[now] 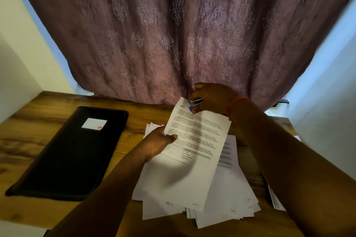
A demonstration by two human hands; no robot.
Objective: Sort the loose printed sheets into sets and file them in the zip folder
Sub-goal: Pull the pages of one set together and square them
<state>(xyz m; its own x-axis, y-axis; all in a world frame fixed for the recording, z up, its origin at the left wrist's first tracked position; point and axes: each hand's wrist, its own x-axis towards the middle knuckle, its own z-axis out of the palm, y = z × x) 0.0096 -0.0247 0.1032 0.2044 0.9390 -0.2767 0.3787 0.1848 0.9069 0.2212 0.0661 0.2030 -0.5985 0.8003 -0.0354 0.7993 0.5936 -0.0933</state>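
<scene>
wooden desk (48, 113) under a mauve curtain (183, 34); left hand (159, 141) pinches a sheet (194, 140), right hand (213, 98) grips a stapler (195, 101) at centre frame.

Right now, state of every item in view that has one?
Stapler: gripped by right hand, at the sheets' top corner.
Held sheets: lifted, left hand holds the left edge.
Loose pile: fanned out on the desk.
Folder: flat, closed.
Curtain: drawn.
</scene>
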